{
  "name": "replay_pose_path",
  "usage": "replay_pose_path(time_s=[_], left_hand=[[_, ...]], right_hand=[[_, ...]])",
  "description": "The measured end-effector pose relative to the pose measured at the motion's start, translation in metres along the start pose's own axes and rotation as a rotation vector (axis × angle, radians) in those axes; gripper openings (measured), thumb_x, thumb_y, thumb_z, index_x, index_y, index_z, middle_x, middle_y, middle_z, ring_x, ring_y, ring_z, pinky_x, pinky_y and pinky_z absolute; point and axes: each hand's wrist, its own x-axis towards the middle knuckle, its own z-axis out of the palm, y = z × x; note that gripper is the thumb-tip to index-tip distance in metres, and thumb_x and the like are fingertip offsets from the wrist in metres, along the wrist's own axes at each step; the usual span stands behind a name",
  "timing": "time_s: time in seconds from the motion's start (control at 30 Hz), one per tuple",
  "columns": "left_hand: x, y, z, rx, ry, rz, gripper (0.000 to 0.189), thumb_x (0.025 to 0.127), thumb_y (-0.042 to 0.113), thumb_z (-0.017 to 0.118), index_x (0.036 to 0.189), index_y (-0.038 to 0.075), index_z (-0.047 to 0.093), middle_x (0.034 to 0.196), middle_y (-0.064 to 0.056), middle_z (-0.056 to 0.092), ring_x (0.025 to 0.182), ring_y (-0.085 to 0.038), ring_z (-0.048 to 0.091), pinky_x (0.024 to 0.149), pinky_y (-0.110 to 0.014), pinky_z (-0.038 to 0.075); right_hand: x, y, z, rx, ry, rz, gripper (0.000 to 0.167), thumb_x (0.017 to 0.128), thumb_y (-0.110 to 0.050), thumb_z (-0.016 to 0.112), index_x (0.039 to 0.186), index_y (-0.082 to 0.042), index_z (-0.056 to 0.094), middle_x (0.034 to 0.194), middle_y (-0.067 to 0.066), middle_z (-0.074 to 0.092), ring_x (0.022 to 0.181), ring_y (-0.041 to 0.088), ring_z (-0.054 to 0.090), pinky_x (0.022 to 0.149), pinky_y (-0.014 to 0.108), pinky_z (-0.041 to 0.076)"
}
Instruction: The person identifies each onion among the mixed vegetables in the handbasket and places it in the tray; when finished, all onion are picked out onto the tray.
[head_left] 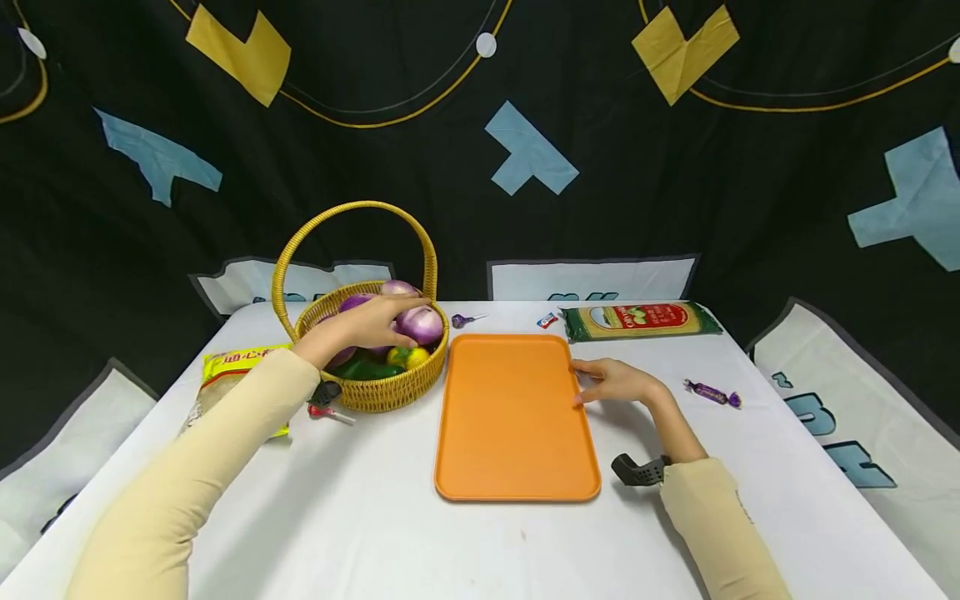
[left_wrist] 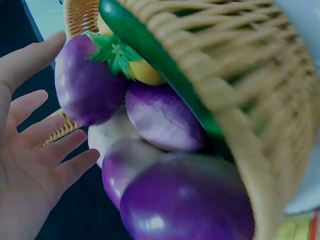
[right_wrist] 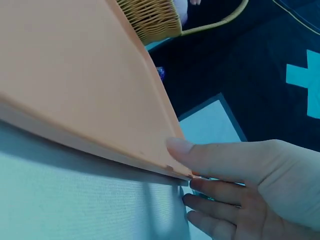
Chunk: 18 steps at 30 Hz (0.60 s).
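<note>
My left hand [head_left: 375, 323] reaches over the wicker basket [head_left: 390, 398], its fingers spread. In the left wrist view the thumb tip of the left hand [left_wrist: 35, 135] is right at the side of a purple onion [left_wrist: 90, 82]. More purple onions [left_wrist: 185, 200], a long green vegetable [left_wrist: 155, 55] and a yellow piece with a green leafy top [left_wrist: 145, 72] fill the basket. My right hand [head_left: 615, 382] is at the right edge of the orange tray [head_left: 517, 425]. Its thumb [right_wrist: 181, 148] overlaps the tray rim in the right wrist view; the other fingers lie loosely bent beyond the corner.
A yellow food packet [head_left: 232, 367] lies left of the basket, with a red lollipop [head_left: 324, 412] in front. Behind the tray are a purple lollipop [head_left: 463, 320], a small wrapped sweet [head_left: 547, 320] and a long green-and-gold packet [head_left: 641, 322]. A purple-wrapped candy [head_left: 712, 393] sits at right.
</note>
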Motion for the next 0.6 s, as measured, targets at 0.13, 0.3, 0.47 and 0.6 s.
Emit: replay_pose_path(time_s=[0.13,0.3,0.47,0.6], left_hand=[[0.013,-0.002,0.005,-0.007,0.0,-0.017,0.065,0.089,0.018,0.071,0.144,0.0,0.041,0.146,-0.022,0.04,0.134,-0.042,0.036,0.11,-0.057,0.026],[0.019,-0.006,0.008,-0.013,0.017,-0.048,0.057,0.089,0.013,0.069,0.14,-0.001,0.047,0.143,-0.022,0.044,0.133,-0.041,0.038,0.111,-0.054,0.027],[0.014,-0.007,0.009,0.002,0.079,-0.032,0.054,0.087,0.012,0.072,0.135,0.0,0.053,0.134,-0.021,0.053,0.127,-0.041,0.045,0.108,-0.055,0.031],[0.004,-0.003,0.007,-0.021,0.17,-0.046,0.053,0.085,0.015,0.075,0.133,0.002,0.055,0.131,-0.02,0.056,0.124,-0.039,0.048,0.105,-0.054,0.036]], right_hand=[[0.003,0.005,0.003,0.01,0.01,-0.028,0.075,0.085,-0.02,0.075,0.141,0.012,0.036,0.145,0.027,0.038,0.131,0.039,0.041,0.108,0.051,0.032],[0.004,0.005,0.003,0.11,0.015,-0.047,0.076,0.083,-0.01,0.076,0.141,0.015,0.033,0.145,0.029,0.035,0.132,0.04,0.04,0.108,0.048,0.033],[0.004,0.007,0.004,0.159,-0.006,-0.055,0.075,0.084,-0.007,0.074,0.141,0.015,0.031,0.146,0.029,0.033,0.132,0.04,0.038,0.108,0.047,0.032],[0.003,0.007,0.003,0.182,-0.014,-0.041,0.075,0.084,-0.006,0.073,0.143,0.014,0.03,0.148,0.028,0.032,0.133,0.039,0.037,0.108,0.047,0.032]])
